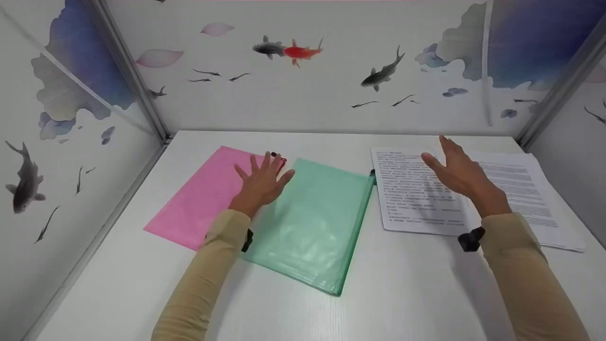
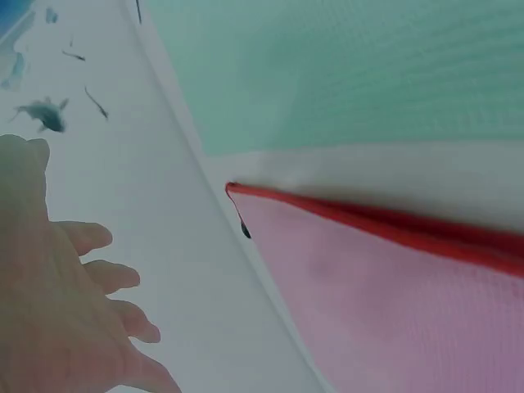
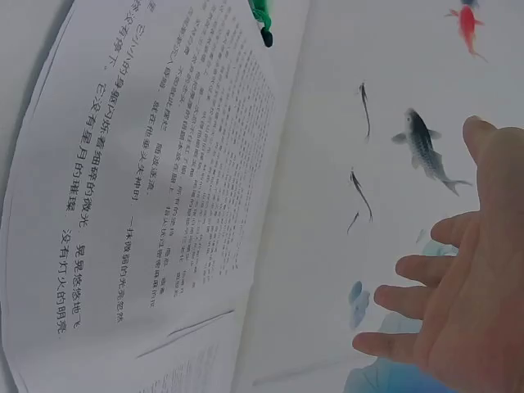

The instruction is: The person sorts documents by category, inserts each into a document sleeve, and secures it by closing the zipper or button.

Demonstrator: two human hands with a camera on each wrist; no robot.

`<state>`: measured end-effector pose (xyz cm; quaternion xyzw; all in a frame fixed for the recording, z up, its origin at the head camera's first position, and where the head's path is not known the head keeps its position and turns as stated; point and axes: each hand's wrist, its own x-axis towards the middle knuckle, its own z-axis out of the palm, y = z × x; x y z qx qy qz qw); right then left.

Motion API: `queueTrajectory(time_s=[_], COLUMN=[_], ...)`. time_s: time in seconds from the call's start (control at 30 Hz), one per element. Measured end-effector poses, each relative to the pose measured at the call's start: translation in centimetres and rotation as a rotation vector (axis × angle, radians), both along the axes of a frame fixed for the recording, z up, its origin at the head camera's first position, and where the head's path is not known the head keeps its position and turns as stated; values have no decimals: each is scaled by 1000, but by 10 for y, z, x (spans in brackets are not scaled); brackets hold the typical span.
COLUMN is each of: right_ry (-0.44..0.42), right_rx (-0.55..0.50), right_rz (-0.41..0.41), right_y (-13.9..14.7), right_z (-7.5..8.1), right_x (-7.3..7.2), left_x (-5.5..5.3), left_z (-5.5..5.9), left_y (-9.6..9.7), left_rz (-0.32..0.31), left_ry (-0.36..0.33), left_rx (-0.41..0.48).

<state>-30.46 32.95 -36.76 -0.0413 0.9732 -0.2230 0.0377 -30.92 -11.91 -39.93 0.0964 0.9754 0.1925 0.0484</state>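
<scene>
A pink zip file pouch (image 1: 199,199) with a red zip edge (image 2: 352,217) lies at the left of the table. Partly beside it rests a green zip file pouch (image 1: 312,222), tilted, its darker zip edge on the right. Over the gap between the two pouches hovers my left hand (image 1: 260,184), fingers spread, holding nothing. My right hand (image 1: 461,170) is raised above a stack of printed paper (image 1: 416,203), its fingers straight and apart from the sheets. In the right wrist view that hand (image 3: 467,303) is also seen with nothing in it.
A second stack of printed sheets (image 1: 535,199) lies at the right, partly hidden by the right arm. White panels (image 1: 307,94) painted with fish enclose the white table (image 1: 402,293) at the back and sides.
</scene>
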Motion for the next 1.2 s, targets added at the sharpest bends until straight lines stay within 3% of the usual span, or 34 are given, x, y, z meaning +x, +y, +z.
queueTrajectory(time_s=[0.27, 0.4, 0.73, 0.93, 1.2], right_ry=[-12, 21, 80, 59, 0], right_rx=[-127, -182, -257, -302, -332], right_rz=[-21, -26, -75, -138, -228], right_y=[1, -5, 4, 22, 37], right_z=[-3, -7, -24, -36, -40], right_x=[10, 17, 27, 32, 29], left_x=[12, 19, 35, 40, 42], left_z=[0, 0, -7, -17, -33], left_y=[34, 50, 83, 102, 126], left_rz=[-57, -79, -118, -70, 82], left_ry=[-32, -52, -135, -192, -362], left_rx=[102, 183, 542, 702, 1036])
